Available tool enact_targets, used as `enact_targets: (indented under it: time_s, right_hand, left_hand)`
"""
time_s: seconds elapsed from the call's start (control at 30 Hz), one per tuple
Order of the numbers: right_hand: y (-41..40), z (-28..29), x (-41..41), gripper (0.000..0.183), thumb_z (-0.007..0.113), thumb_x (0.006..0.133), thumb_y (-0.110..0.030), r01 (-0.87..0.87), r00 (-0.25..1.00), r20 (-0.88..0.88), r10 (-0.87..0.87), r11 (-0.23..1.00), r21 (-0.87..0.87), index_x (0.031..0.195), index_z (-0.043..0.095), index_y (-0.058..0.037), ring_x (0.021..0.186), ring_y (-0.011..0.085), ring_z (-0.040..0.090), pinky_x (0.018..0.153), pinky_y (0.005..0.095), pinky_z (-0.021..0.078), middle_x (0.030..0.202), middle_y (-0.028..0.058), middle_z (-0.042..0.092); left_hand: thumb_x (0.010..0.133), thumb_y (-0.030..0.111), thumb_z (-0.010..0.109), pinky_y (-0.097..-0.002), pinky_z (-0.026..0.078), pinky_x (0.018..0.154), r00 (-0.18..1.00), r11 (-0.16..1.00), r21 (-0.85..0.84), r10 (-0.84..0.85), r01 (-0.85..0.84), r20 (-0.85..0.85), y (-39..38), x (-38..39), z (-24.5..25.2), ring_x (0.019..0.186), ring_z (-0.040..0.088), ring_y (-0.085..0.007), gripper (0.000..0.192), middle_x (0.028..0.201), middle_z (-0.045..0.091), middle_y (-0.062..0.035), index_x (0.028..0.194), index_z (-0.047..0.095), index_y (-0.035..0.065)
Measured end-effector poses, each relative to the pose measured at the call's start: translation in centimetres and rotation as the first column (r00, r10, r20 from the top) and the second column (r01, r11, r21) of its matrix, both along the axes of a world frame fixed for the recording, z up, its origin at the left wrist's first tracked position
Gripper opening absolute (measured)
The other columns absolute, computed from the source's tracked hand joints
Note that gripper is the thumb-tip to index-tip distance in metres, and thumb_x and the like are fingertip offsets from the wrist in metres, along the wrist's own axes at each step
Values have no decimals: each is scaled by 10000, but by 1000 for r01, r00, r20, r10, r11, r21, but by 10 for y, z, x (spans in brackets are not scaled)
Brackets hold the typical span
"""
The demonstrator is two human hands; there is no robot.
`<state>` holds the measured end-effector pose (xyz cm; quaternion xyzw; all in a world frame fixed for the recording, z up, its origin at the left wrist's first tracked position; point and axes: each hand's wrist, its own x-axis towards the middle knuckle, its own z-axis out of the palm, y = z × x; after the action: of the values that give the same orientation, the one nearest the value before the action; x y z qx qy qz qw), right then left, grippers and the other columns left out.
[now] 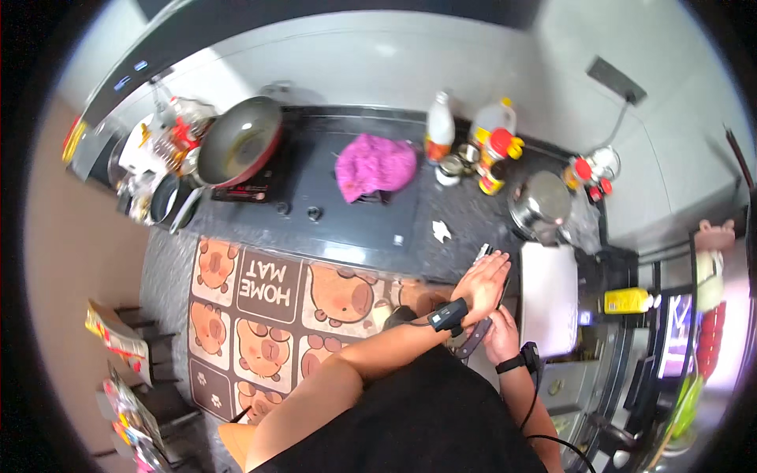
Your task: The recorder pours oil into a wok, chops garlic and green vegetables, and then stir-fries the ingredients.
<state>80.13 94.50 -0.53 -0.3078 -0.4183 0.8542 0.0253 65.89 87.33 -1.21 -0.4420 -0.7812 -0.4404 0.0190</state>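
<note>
My left hand point(484, 288) reaches across from the left, back up and fingers nearly straight, over the counter's front edge. Past its fingers pokes a small silver piece point(484, 252); the rest of it is hidden under the hand. Just below, my right hand point(501, 336) has bent fingers against a dark curved strip with light dots point(475, 339), perhaps a riveted handle or a strap. What lies between the two hands cannot be made out. Close to their right is a white cutting board point(549, 298). A crumpled white scrap point(440, 231) lies on the counter beyond them.
A pink cloth point(375, 167) covers something on the black cooktop point(307, 177). A wok point(241, 142) stands to its left on an induction plate. Bottles point(439, 127), jars point(449, 170) and a steel pot point(540, 204) line the back right. A patterned floor mat point(266, 307) lies below.
</note>
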Motion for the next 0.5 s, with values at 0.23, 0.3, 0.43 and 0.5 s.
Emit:
enact_targets:
  time_s: [0.23, 0.3, 0.43, 0.5]
  right_hand:
    - [-133, 30, -152, 142, 525, 1093, -144, -332, 942, -35, 333, 943, 9, 1132, 578, -18, 722, 296, 746, 682, 405, 630, 892, 170, 724]
    - [-178, 43, -199, 176, 481, 1097, -158, -402, 912, -77, 403, 915, 26, 1169, 574, -28, 744, 291, 735, 717, 411, 627, 908, 157, 718]
    - [-274, 55, -304, 198, 473, 1099, -165, -492, 858, -136, 495, 869, 60, 1199, 573, -27, 757, 296, 734, 720, 427, 623, 911, 156, 711]
    - [-321, 67, -359, 211, 489, 1105, -184, -509, 839, -170, 517, 856, 93, 1215, 580, -28, 764, 287, 736, 722, 418, 622, 915, 149, 715]
  left_hand:
    - [907, 33, 589, -489, 390, 1235, 939, 945, -7, 324, -327, -113, -183, -118, 37, 1438, 525, -410, 480, 1483, 599, -244, 1374, 617, -73]
    - [921, 51, 604, -491, 393, 1232, 921, 930, -9, 362, -367, -143, -234, -160, 51, 1432, 531, -411, 468, 1485, 597, -246, 1373, 619, -70]
    - [966, 94, 647, -481, 405, 1224, 861, 890, 31, 448, -454, -241, -339, -252, 74, 1427, 539, -402, 403, 1463, 619, -244, 1336, 657, -66]
    - [974, 141, 665, -470, 411, 1219, 834, 883, 19, 451, -470, -318, -387, -309, 83, 1429, 540, -393, 416, 1464, 618, -241, 1341, 660, -55]
